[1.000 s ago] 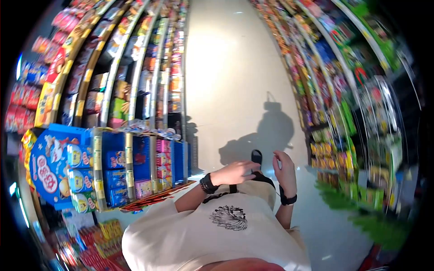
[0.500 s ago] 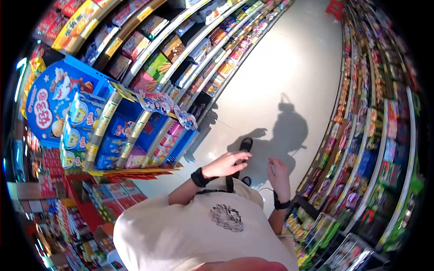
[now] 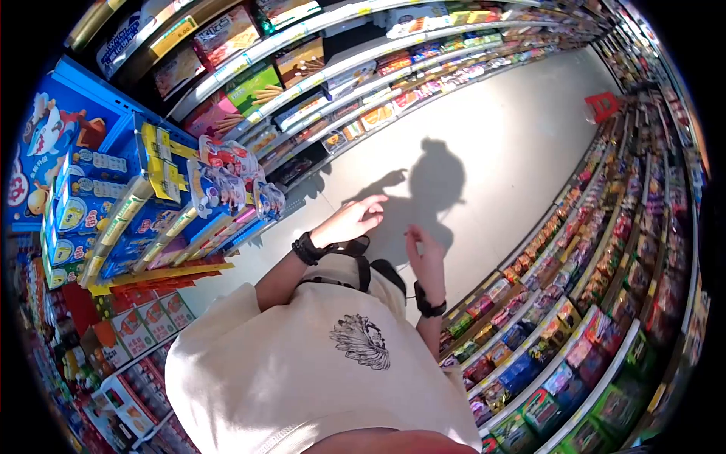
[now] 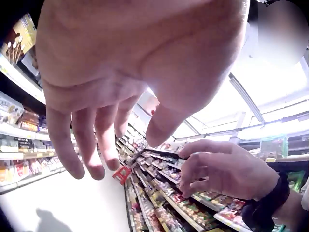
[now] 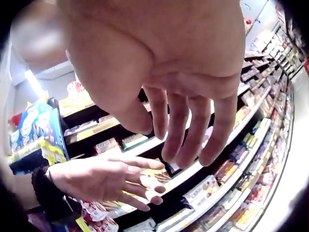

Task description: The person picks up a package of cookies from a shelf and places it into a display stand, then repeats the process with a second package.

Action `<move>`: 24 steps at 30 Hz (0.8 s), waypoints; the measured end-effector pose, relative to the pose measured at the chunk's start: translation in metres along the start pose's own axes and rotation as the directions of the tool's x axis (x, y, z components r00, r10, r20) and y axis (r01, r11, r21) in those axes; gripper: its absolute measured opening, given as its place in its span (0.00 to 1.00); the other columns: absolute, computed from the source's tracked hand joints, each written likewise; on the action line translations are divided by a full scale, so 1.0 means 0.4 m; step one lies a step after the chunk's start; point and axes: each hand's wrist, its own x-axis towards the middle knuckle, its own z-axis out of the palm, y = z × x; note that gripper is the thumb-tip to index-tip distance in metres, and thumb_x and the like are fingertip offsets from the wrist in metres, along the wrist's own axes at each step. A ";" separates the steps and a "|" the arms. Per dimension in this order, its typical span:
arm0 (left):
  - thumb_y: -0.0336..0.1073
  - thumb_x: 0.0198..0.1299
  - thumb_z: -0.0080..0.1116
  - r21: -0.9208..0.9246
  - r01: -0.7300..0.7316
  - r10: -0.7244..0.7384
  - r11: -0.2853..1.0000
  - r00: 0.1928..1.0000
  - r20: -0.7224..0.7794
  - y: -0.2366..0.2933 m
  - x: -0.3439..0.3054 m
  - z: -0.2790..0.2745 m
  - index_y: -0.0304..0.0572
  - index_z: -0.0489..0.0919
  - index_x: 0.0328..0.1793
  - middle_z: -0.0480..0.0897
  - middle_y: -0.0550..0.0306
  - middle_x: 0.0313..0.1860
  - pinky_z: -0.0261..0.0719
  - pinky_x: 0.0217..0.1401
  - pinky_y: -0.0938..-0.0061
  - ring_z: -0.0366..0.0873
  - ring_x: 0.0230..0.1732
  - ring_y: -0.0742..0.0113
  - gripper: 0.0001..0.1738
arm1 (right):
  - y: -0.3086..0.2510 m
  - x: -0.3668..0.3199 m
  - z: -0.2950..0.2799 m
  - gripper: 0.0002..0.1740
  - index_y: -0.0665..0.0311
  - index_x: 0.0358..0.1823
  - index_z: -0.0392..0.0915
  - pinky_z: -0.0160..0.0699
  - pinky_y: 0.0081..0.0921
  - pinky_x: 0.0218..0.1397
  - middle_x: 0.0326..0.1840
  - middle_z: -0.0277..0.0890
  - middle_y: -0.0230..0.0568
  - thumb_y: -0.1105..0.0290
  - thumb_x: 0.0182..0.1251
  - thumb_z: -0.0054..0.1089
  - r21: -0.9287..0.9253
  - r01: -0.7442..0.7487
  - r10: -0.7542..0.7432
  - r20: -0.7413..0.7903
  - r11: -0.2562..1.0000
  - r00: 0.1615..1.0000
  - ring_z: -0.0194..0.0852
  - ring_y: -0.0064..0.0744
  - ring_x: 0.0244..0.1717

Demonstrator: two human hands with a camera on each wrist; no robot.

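Observation:
Both hands are held in front of the body above the aisle floor, with nothing in them. In the head view the left hand (image 3: 349, 222) is at centre, palm down with its fingers loosely extended, a black band at the wrist. The right hand (image 3: 428, 261) is a little to its right, fingers slightly bent. The left wrist view shows the left hand (image 4: 125, 67) large, fingers hanging loose, and the right hand (image 4: 227, 169) beyond it. In the right wrist view the right hand (image 5: 169, 67) fills the top, and the left hand (image 5: 104, 179) is spread below.
Shelves of packaged snacks (image 3: 257, 87) run along the left, beside a blue display rack (image 3: 125, 197). More shelves with small packets (image 3: 544, 325) curve along the right. A red object (image 3: 602, 107) stands on the pale floor (image 3: 514, 151) farther up the aisle.
The view has turned, so the aisle now runs toward the upper right and the red object is nearer. Both hands stay raised and empty, now further left and higher in the picture.

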 end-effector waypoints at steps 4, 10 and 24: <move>0.30 0.65 0.56 -0.222 -0.066 0.040 0.973 0.992 -0.120 -0.095 0.061 -0.072 0.43 0.67 0.69 0.80 0.56 0.48 0.76 0.55 0.73 0.77 0.51 0.72 0.26 | -0.006 0.187 0.010 0.11 0.68 0.51 0.75 0.77 0.25 0.45 0.38 0.81 0.42 0.75 0.70 0.52 0.395 -0.029 0.034 -0.005 0.918 0.999 0.80 0.28 0.39; 0.27 0.64 0.55 -0.356 -0.004 -0.147 0.934 0.906 -0.396 -0.177 0.151 -0.165 0.41 0.66 0.68 0.80 0.57 0.47 0.77 0.50 0.76 0.77 0.45 0.73 0.25 | 0.040 0.441 0.112 0.12 0.70 0.55 0.71 0.78 0.22 0.48 0.38 0.78 0.39 0.77 0.73 0.48 0.556 -0.056 -0.131 0.292 0.829 0.947 0.77 0.23 0.40; 0.27 0.61 0.57 -0.224 0.048 -0.225 0.973 0.378 -0.898 -0.263 0.943 -0.602 0.38 0.64 0.70 0.71 0.45 0.65 0.71 0.65 0.64 0.68 0.66 0.56 0.30 | 0.163 1.438 0.407 0.19 0.67 0.58 0.67 0.77 0.20 0.43 0.42 0.77 0.38 0.74 0.68 0.56 0.665 -0.180 -0.074 0.335 0.725 0.939 0.76 0.23 0.45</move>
